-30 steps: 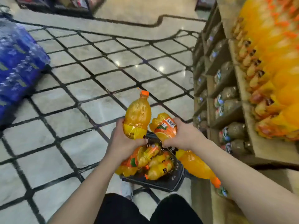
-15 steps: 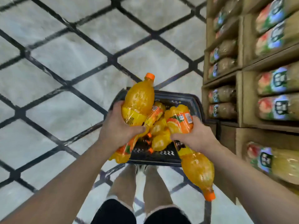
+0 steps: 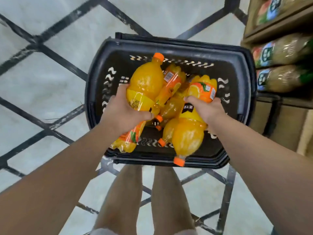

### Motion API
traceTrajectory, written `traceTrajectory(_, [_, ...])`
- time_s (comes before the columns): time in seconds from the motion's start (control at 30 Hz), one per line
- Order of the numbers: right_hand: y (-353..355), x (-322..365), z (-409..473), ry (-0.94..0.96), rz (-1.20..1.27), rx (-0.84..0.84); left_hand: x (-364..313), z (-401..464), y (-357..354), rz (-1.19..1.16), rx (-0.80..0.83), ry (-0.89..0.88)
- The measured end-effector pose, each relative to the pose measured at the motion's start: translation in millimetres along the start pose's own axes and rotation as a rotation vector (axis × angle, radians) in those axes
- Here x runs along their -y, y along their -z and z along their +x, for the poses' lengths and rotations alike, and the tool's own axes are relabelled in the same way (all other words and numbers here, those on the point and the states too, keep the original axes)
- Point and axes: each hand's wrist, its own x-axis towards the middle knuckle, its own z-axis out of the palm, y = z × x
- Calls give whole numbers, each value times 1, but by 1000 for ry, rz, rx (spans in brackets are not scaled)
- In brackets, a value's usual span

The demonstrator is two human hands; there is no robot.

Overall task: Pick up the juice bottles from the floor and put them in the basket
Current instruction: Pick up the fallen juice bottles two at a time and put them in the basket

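Tiled floor (image 3: 50, 82); both hands gripping juice bottles over black basket (image 3: 94, 85).

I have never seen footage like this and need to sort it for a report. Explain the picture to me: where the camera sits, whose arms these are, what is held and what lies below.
There is no machine here. The camera is worn on a person's head and looks down, so the two bare arms and the legs at the bottom are that person's own.

The left hand grips an orange juice bottle with its cap pointing away. The right hand grips another juice bottle with its cap pointing back toward the legs.

Both are held over a black plastic basket standing on a pale tiled floor with dark lines. More orange bottles already lie in the basket. On the right, shelves hold other drinks, too blurred to name.
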Motion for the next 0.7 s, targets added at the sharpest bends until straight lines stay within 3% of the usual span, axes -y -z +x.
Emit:
traceTrajectory(0.2, [-23,4,35,-31,23,-69,15,25,-18,30,-34,6])
traceTrajectory(0.47, [2,-13,20,255,-330,122,20,37,-38,56,-149,66])
traceTrajectory(0.6, [14,-28,18,259,-369,159,16,54,-44,24,-264,138])
traceTrajectory(0.7, [17,-34,21,253,-390,134,4,67,-41,180,-241,90])
